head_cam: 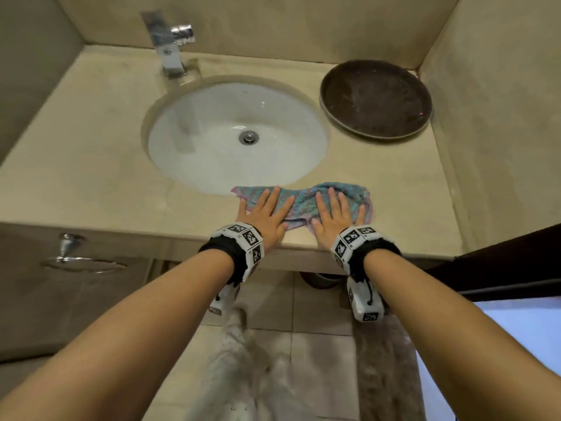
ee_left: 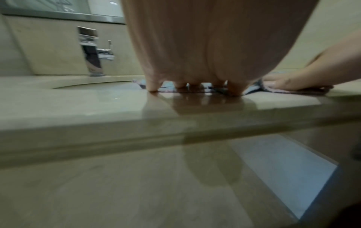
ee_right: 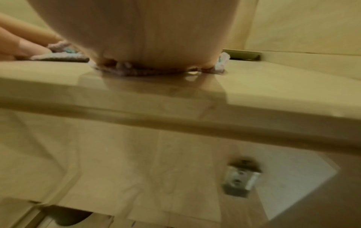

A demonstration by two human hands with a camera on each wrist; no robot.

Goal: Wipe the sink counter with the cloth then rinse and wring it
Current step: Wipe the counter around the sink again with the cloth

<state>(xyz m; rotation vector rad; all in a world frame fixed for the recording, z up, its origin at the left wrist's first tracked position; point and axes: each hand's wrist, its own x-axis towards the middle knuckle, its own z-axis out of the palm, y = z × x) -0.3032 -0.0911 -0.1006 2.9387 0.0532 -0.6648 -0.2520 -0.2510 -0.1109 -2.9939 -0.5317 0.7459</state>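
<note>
A teal and pink knitted cloth (head_cam: 299, 205) lies spread on the beige counter (head_cam: 91, 165) just in front of the white sink basin (head_cam: 236, 135). My left hand (head_cam: 264, 212) presses flat on the cloth's left part, fingers straight and spread. My right hand (head_cam: 337, 214) presses flat on its right part in the same way. In the left wrist view the cloth (ee_left: 168, 88) shows under my left palm (ee_left: 195, 54), with my right hand (ee_left: 296, 78) beside it. The right wrist view shows the cloth (ee_right: 125, 71) crumpled under my right palm (ee_right: 146, 38).
A chrome faucet (head_cam: 171, 47) stands behind the basin at the back left. A dark round tray (head_cam: 376, 98) lies on the counter at the back right, against the walls. A chrome ring holder (head_cam: 79, 259) hangs below the counter's front edge on the left.
</note>
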